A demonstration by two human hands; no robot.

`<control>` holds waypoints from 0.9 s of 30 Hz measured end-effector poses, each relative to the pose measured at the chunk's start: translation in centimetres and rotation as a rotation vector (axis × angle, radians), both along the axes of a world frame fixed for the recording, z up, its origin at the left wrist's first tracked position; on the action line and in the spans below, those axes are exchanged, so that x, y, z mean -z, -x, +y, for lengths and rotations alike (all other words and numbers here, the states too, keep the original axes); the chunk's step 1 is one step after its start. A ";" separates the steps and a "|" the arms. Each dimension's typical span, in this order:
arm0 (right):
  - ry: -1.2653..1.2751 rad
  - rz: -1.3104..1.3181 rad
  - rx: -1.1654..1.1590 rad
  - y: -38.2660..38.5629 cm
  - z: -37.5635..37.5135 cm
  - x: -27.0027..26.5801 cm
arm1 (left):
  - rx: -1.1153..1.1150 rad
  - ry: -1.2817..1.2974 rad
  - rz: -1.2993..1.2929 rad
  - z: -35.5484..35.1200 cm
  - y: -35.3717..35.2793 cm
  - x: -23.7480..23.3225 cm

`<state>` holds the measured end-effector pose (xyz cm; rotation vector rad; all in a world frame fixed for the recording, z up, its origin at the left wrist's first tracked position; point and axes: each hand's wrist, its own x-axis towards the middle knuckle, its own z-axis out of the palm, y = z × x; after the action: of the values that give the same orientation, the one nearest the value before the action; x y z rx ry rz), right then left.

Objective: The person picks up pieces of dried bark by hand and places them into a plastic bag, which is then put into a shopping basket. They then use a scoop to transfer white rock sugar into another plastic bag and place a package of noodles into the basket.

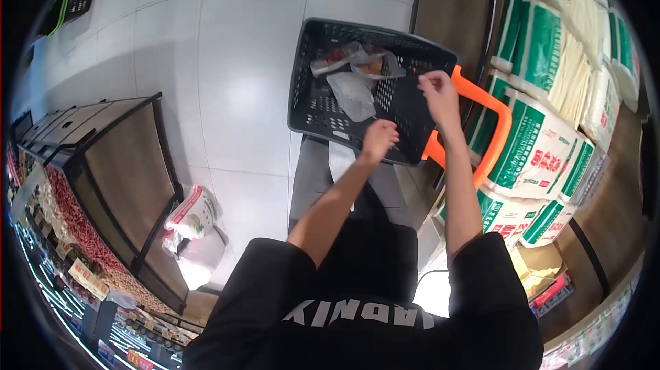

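A black perforated basket (405,122) with an orange handle (500,122) is in front of me. Inside it lie a clear bag with whitish contents (352,95), a bag with something red (335,58) and a bag with something orange (375,66). My left hand (380,139) is over the basket's near side, its fingers curled; whether it holds anything is too small to tell. Over the right end of the basket, near the handle, my right hand (438,89) has its thumb and fingers bent close together, and what is between them cannot be made out.
Green and white packages of noodles (533,146) are stacked on the right. A wooden shelf unit with bins of dry goods (127,164) stands at the left, with white and red sacks (192,213) beside it on the tiled floor (240,81). Another dark basket (79,4) is at the upper left.
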<state>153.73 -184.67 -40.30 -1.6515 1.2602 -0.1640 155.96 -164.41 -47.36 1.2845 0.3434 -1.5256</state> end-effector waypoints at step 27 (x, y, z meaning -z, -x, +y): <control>0.434 0.180 -0.078 8.6 -3.2 -8.5 | 0.540 0.048 -0.774 -8.5 10.4 -17.6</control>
<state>145.12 -187.83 -31.79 -2.1234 1.3573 -0.2595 145.59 -172.91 -29.79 1.9035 -0.5746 -1.3067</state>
